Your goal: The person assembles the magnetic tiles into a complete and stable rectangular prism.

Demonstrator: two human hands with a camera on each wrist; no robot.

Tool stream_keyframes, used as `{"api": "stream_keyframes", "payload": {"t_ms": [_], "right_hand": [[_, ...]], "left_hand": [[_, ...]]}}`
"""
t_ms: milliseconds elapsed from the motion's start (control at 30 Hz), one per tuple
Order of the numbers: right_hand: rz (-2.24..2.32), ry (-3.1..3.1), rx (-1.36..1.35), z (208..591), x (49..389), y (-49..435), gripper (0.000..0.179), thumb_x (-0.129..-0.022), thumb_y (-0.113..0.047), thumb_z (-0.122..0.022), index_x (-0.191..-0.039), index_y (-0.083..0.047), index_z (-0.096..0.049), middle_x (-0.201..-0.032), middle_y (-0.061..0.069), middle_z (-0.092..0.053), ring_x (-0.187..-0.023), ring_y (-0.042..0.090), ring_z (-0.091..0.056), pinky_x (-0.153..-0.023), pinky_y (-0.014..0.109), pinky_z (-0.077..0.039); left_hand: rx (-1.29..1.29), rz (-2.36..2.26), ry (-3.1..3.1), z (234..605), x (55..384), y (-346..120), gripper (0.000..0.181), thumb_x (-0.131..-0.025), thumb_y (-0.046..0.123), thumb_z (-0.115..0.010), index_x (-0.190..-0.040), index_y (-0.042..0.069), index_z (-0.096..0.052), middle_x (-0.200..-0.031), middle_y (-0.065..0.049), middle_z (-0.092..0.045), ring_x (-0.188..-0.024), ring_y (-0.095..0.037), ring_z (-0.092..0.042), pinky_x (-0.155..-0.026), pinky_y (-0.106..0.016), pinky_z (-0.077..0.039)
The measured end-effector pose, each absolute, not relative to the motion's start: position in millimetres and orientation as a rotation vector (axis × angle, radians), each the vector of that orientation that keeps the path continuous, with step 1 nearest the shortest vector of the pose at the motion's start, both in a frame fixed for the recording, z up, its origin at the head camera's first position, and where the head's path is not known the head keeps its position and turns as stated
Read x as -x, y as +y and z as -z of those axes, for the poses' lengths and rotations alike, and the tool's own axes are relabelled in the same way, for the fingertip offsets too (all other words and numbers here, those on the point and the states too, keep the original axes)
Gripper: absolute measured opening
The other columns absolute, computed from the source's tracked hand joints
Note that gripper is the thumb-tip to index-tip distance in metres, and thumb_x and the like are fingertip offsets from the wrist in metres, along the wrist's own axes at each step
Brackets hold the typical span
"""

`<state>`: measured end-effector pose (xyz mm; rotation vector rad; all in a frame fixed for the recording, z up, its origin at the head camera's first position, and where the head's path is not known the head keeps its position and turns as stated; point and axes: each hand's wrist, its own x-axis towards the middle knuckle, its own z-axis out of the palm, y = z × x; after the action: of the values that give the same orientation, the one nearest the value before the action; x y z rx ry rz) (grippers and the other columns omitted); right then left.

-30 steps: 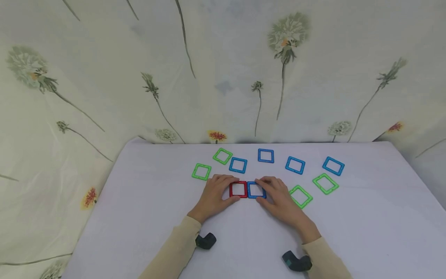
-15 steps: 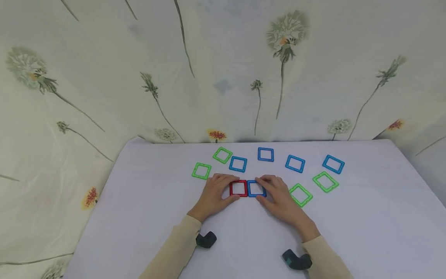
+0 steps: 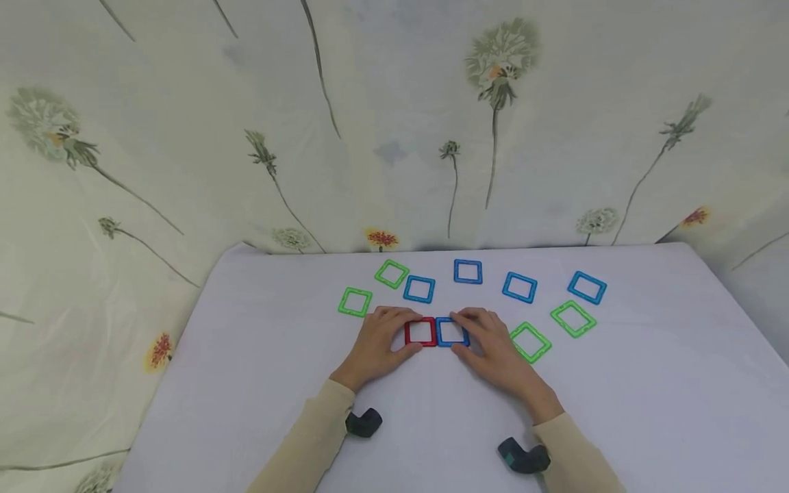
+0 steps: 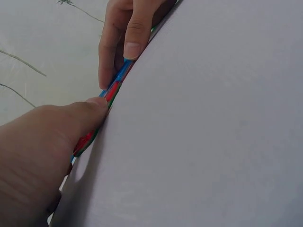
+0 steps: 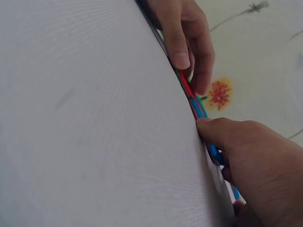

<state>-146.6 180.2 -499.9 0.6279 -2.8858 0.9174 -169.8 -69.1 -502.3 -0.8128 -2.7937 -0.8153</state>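
Note:
In the head view a red square magnetic tile (image 3: 408,333), an open frame, lies flat side by side with a blue square magnetic tile (image 3: 440,331), their edges touching or nearly so. My left hand (image 3: 373,346) pinches the red tile between thumb on the near edge and fingers on the far edge. The blue tile is held the same way by my right hand (image 3: 496,352). Seen edge-on in the left wrist view, a green strip runs under the red tile (image 4: 112,93); a dark reddish strip shows under the blue tile (image 5: 215,153) in the right wrist view.
Beyond the hands lie several loose tiles, including a blue one (image 3: 455,271) at the back and a green one (image 3: 340,301) at left. Another green tile (image 3: 542,352) sits close against the right hand. A flowered cloth (image 3: 382,192) hangs behind the white table (image 3: 246,356).
Both hands and the two held tiles keep their places on the table. Only the head view has shifted slightly.

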Motion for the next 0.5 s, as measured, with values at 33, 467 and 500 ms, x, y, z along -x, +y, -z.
{"api": "stream_keyframes", "payload": {"t_ms": [33,467,500], "right_hand": [[-0.926,-2.887,-0.623,499.7,146.0,180.6,0.057,-0.089,-0.032,-0.065,-0.141,-0.02,-0.045,-0.139,0.001,-0.042,-0.13,0.022,-0.033,-0.104,0.051,-0.033],[-0.95,-2.872,-0.617,498.2,143.2,181.8,0.057,-0.088,-0.032,-0.066,-0.14,-0.02,-0.046,-0.138,0.001,-0.043,-0.131,0.022,-0.033,-0.106,0.05,-0.032],[-0.951,-2.867,-0.618,497.9,143.7,181.5,0.056,-0.088,-0.032,-0.066,-0.14,-0.019,-0.046,-0.137,0.001,-0.043,-0.131,0.022,-0.033,-0.106,0.05,-0.032]], "left_hand": [[0.815,0.816,-2.796,502.0,169.7,-68.8,0.048,-0.085,0.043,-0.067,-0.129,0.029,-0.054,-0.131,0.009,-0.056,-0.123,-0.013,-0.042,-0.099,-0.038,-0.039],[0.811,0.857,-2.861,495.6,173.6,-64.1,0.043,-0.09,0.042,-0.061,-0.13,0.03,-0.052,-0.13,0.01,-0.056,-0.12,-0.012,-0.045,-0.099,-0.039,-0.042],[0.815,0.861,-2.861,494.8,174.4,-63.5,0.043,-0.09,0.042,-0.061,-0.13,0.029,-0.052,-0.13,0.01,-0.056,-0.12,-0.012,-0.046,-0.099,-0.039,-0.042]]}}
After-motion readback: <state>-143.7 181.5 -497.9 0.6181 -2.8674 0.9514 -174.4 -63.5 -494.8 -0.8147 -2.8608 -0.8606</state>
